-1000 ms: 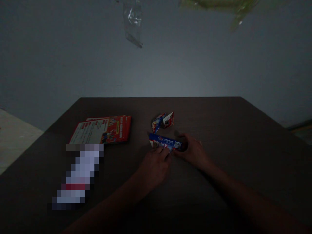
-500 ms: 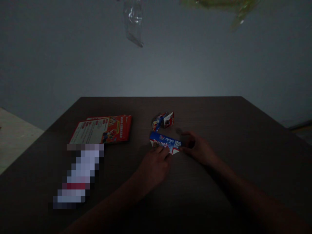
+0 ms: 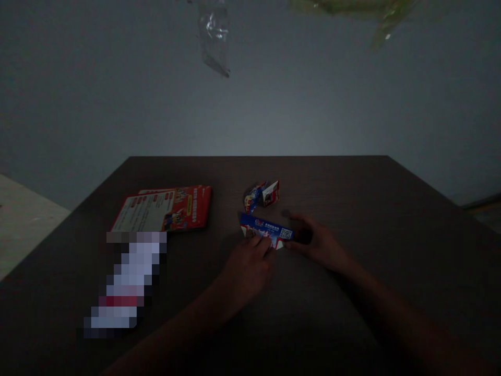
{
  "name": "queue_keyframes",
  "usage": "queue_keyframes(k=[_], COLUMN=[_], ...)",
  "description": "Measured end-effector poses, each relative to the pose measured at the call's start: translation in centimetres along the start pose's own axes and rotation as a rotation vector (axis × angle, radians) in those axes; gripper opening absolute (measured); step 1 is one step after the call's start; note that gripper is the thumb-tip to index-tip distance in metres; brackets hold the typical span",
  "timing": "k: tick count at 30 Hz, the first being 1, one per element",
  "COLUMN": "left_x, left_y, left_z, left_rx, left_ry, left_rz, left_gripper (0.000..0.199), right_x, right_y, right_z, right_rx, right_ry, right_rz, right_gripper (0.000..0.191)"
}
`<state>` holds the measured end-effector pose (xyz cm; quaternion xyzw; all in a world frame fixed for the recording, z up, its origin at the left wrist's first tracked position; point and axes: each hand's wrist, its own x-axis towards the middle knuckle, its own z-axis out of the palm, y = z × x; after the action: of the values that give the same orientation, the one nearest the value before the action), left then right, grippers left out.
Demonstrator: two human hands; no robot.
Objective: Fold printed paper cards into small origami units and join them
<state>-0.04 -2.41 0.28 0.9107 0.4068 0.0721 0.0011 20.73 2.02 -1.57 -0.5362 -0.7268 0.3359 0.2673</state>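
Observation:
A blue folded paper card [image 3: 270, 225] with a QR code, white lettering and red-and-white edges lies on the table in front of me. My left hand [image 3: 250, 266] presses its lower edge with bent fingertips, and they cover part of the print. At the card's right end is my right hand [image 3: 319, 243], thumb and index finger spread apart. The thumb tip is by the lower right corner and the index finger reaches past the upper one. Just beyond the card stands a small folded paper piece [image 3: 261, 196] in blue, red and white.
On the left of the dark wooden table [image 3: 332, 183] lies a stack of red and white printed cards [image 3: 188, 209]. A blurred-out pale long object [image 3: 133, 277] lies nearer me. Clear plastic [image 3: 214, 36] and yellowish plastic [image 3: 352, 6] hang at the wall [image 3: 274, 104].
My right hand has shifted slightly left, its thumb now further along the card's lower right corner. The card has tilted a little; my left hand stays on it.

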Motion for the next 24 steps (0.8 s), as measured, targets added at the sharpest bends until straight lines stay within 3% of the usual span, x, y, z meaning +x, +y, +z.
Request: queue_keyframes(k=[4,9,13,17,24], left_x=[0.0,0.0,0.0,-0.1,-0.8], left_y=[0.1,0.1,-0.2,-0.7,-2.3], left_z=[0.2,-0.1,-0.2,0.1,0.1], left_rx=[0.013,-0.001,-0.021,-0.096,-0.291], left_ry=[0.015,0.024,0.026,0.068,0.279], left_rz=[-0.001,-0.011,-0.012,-0.008,-0.011], left_gripper=[0.018,0.019,0.018,0.02,0.022], right_x=[0.1,0.2,0.3,0.2,-0.1], right_y=[-0.4,-0.7,-0.6,-0.5,-0.6], right_z=[0.6,0.6,0.5,0.6,0.5], right_rx=[-0.142,-0.25,-0.278,-0.247,-0.189], right_ry=[0.044,0.04,0.024,0.038,0.058], right_rz=[-0.051,-0.141,-0.161,-0.14,-0.09], right_gripper=[0.056,0.026,0.017,0.02,0.047])
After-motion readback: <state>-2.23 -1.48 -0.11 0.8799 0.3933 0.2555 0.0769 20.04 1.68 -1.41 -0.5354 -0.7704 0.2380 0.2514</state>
